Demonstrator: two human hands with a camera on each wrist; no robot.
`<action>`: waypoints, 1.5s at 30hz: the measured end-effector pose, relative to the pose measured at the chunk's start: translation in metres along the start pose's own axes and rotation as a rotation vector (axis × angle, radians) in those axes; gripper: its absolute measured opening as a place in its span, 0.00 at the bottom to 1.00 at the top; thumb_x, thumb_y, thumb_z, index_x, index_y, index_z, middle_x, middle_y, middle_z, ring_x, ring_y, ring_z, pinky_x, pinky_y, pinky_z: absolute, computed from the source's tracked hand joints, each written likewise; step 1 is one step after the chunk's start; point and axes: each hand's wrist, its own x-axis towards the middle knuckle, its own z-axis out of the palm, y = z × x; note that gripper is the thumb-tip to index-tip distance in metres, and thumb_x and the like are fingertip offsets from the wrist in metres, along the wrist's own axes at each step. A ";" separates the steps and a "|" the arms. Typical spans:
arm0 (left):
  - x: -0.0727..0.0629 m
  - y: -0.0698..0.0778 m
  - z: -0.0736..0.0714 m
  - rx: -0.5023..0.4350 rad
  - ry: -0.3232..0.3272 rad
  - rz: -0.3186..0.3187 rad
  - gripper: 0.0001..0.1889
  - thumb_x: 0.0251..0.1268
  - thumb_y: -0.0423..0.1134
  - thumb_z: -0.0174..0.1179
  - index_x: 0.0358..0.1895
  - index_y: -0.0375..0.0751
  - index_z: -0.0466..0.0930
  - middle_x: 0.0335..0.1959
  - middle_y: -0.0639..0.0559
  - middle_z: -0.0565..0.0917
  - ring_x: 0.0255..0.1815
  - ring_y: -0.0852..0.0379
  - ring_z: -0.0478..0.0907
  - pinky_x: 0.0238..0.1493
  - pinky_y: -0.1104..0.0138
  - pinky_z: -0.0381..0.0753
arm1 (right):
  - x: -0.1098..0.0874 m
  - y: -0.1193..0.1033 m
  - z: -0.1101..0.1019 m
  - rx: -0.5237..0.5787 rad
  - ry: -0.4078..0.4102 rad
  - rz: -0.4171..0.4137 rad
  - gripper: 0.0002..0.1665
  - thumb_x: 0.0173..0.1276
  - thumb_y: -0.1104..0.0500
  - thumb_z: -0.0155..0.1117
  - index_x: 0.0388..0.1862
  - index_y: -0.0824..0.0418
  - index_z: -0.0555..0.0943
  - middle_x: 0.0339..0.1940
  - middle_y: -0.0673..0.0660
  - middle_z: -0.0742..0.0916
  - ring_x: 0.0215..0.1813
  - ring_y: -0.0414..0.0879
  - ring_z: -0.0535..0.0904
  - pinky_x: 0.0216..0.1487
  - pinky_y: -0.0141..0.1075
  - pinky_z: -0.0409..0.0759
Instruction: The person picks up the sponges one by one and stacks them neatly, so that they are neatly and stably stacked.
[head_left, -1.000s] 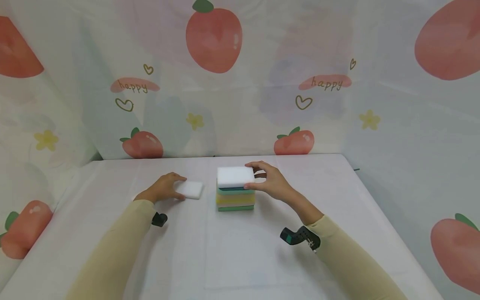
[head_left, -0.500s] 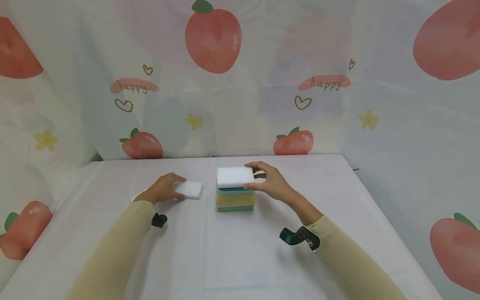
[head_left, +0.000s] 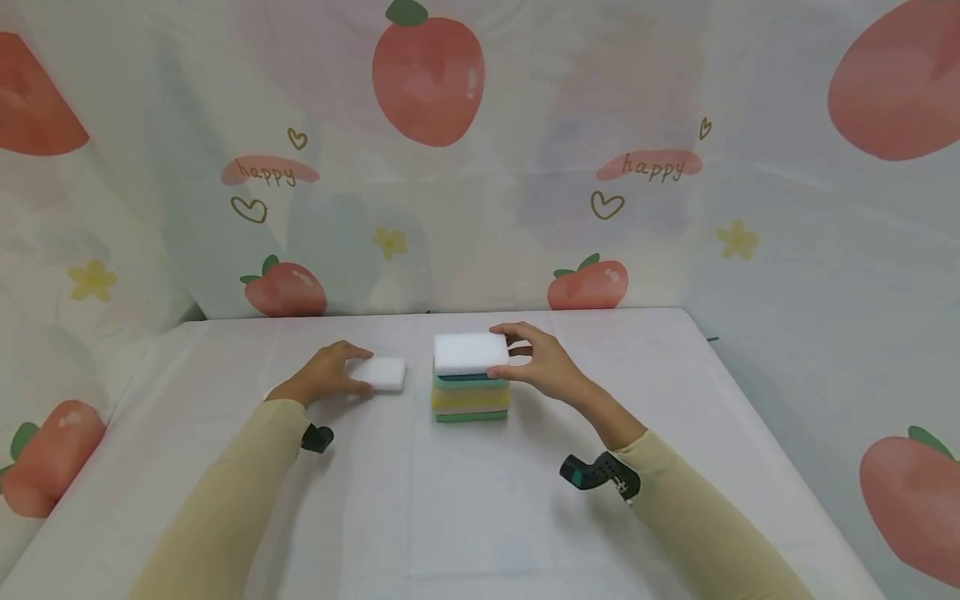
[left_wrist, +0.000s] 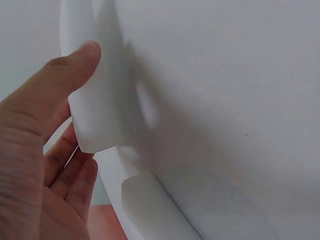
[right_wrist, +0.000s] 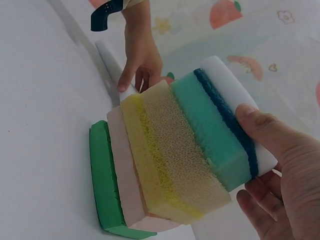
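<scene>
My left hand (head_left: 318, 375) pinches a white sponge block (head_left: 385, 375) between thumb and fingers, left of a sponge stack. The block is slightly raised over the cloth. With thumb in front and fingers behind, my right hand (head_left: 551, 367) holds the white sponge (head_left: 468, 354) that tops the stack. Beneath it, the right wrist view shows a turquoise sponge (right_wrist: 210, 125) with a dark blue scouring layer, then a beige-and-yellow sponge (right_wrist: 180, 140), a pale pink one (right_wrist: 125, 175) and a green one (right_wrist: 106, 180) at the bottom. The stacked layers sit slightly out of line.
Another white block (left_wrist: 155, 205) lies by the left hand in the left wrist view. White cloth (head_left: 480, 517) covers the table, and a fruit-printed curtain (head_left: 480, 208) rises behind its far edge. Black wrist cameras (head_left: 600, 475) sit below both wrists.
The left hand's fingers have closed in and moved up a little, and the white block between them has risen slightly. The right hand and the stack stay where they were.
</scene>
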 end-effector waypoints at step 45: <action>-0.009 0.042 -0.044 0.010 0.161 0.175 0.35 0.53 0.56 0.72 0.63 0.42 0.78 0.56 0.43 0.77 0.50 0.46 0.73 0.52 0.52 0.76 | 0.000 0.001 0.001 -0.009 0.007 -0.003 0.39 0.55 0.57 0.79 0.65 0.60 0.74 0.59 0.57 0.80 0.57 0.51 0.76 0.64 0.47 0.75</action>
